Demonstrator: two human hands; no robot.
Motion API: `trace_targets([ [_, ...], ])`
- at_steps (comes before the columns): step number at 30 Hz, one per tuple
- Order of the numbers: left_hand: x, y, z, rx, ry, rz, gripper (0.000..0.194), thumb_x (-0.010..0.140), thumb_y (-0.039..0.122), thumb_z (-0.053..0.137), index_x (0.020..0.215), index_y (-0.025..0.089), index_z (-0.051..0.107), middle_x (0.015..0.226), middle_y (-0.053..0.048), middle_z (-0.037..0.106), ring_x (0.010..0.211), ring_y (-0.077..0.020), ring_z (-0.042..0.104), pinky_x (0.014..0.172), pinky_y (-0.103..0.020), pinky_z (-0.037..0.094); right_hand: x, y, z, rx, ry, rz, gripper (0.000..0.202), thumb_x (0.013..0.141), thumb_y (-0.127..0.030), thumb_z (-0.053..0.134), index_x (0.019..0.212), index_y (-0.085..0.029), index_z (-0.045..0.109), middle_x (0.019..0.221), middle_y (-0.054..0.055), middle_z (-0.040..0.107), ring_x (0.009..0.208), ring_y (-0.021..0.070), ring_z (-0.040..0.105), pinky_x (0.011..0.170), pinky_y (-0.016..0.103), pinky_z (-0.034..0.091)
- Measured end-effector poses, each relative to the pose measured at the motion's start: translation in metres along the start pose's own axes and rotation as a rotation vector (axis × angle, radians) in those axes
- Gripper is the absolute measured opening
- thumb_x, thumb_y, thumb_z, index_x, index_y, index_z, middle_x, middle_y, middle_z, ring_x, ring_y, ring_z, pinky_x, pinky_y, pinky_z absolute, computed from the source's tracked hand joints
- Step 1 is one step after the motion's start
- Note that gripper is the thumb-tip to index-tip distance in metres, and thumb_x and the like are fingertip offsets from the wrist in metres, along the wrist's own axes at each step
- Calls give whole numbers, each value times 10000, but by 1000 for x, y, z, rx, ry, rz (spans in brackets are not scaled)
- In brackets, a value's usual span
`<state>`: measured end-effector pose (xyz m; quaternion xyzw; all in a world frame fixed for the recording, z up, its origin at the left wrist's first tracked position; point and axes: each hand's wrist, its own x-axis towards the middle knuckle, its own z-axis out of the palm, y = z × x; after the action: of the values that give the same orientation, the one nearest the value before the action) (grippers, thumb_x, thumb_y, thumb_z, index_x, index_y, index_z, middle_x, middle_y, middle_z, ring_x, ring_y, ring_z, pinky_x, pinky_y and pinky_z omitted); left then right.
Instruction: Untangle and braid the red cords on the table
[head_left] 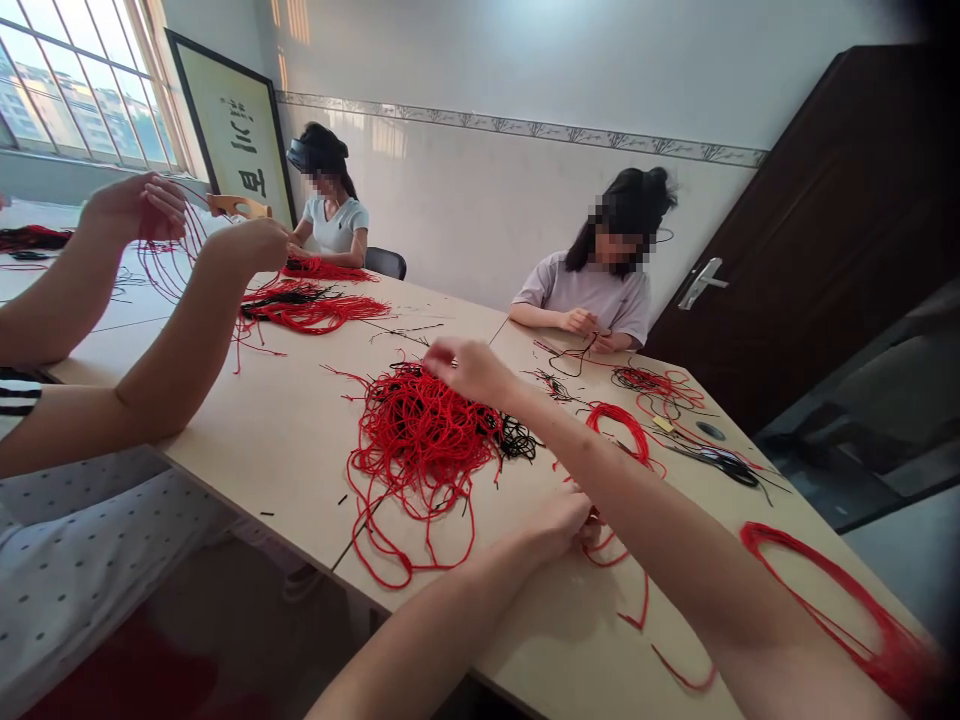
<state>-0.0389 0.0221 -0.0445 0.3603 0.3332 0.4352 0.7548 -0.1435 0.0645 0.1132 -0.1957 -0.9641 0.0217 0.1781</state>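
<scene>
A tangled pile of red and black cords (427, 430) lies on the pale table. My right hand (469, 368) is over the top of the pile, its fingers bent together; what they hold, if anything, is too small to make out. Nearer the front edge, my left hand (574, 520) is closed around red cord (592, 545), partly hidden behind my right forearm. Loose ends of that cord trail on the table. A coil of red cord (619, 430) sits just beyond my right forearm.
At the left a person's hands (251, 245) hold red cords. Two people sit across the table (262, 440), with cord bundles (315, 305) before one. More cords (660, 385) lie at the right, and a red hank (825, 610) near the right edge.
</scene>
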Motion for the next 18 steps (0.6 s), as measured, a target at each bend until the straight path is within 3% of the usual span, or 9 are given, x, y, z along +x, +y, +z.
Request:
trace_targets([
  [4, 8, 1, -3, 24, 2, -47, 289, 884, 334, 522, 1088, 131, 551, 1025, -72, 588, 838, -164, 593, 713, -343, 519, -2, 9, -64, 171, 374, 174, 195, 881, -249, 492, 903, -95, 610, 800, 56, 641, 719, 123, 572, 694, 272, 432],
  [8, 2, 3, -7, 42, 17, -49, 291, 885, 335, 519, 1091, 132, 552, 1035, -75, 587, 853, -170, 592, 727, -352, 517, -30, 6, -118, 350, 641, 203, 258, 915, -293, 416, 933, -104, 589, 714, 0, 583, 655, 77, 577, 625, 229, 437],
  [13, 0, 4, -10, 51, 23, -29, 291, 884, 330, 523, 1094, 132, 550, 1036, -75, 586, 851, -169, 592, 722, -349, 518, -116, -7, -147, 404, 572, 236, 212, 842, -342, 555, 793, -141, 605, 566, -34, 542, 490, 53, 527, 507, 202, 435],
  [18, -1, 1, -6, 48, -17, 0, 243, 886, 339, 515, 973, 119, 570, 855, -33, 593, 659, -110, 564, 577, -254, 487, -220, 11, -127, 475, 472, 475, 243, 828, -403, 574, 746, -175, 594, 516, -18, 533, 449, 84, 513, 445, 216, 413],
])
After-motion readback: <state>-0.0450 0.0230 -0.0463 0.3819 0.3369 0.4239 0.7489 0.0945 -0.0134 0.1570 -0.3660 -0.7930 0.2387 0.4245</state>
